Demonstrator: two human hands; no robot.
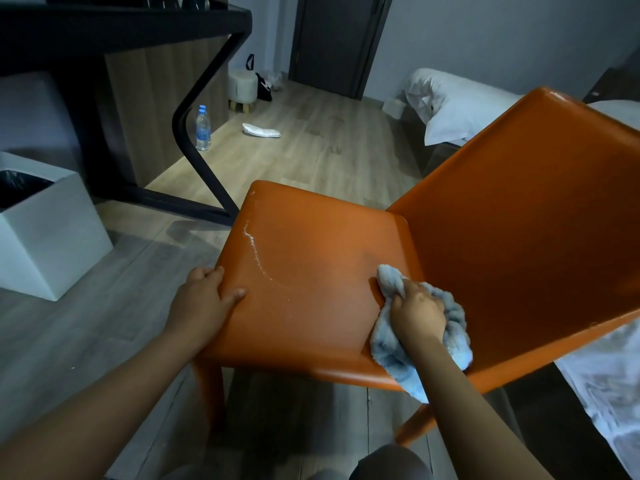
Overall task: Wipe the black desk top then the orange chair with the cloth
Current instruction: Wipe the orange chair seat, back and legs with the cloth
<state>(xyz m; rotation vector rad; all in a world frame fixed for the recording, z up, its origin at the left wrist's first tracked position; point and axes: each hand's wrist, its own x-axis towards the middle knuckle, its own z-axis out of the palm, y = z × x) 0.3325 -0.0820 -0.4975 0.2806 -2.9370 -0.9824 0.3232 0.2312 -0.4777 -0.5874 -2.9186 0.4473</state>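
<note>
Our two bare forearms reach out from the bottom edge toward the orange chair [311, 271], which stands just ahead of us with its backrest on the right side. Our right hand [417, 311] is down on the seat, close to where the seat meets the backrest. Its fingers are curled tight around a bunched, pale blue cloth [389, 346], so the knuckles face up and the fingertips are buried in the fabric. One tuft of the cloth pokes out beyond the fingers toward the far side of the seat. More of it bulges out on the backrest side of the hand, and a loose tail spills from under the wrist and hangs over the seat's near edge.

Our left hand [204, 296] holds the chair at the opposite side of the seat. The thumb lies stretched flat on top, and the other fingers bend over the rim. A thin, white, curved scuff runs across the seat between the two hands, nearer the left one.

Beyond the chair's far left corner stands the black desk [121, 26], with a water bottle [203, 128] on the floor by its angled leg. A white bin [45, 230] sits left of the chair, and a bed [446, 105] lies behind the backrest.
</note>
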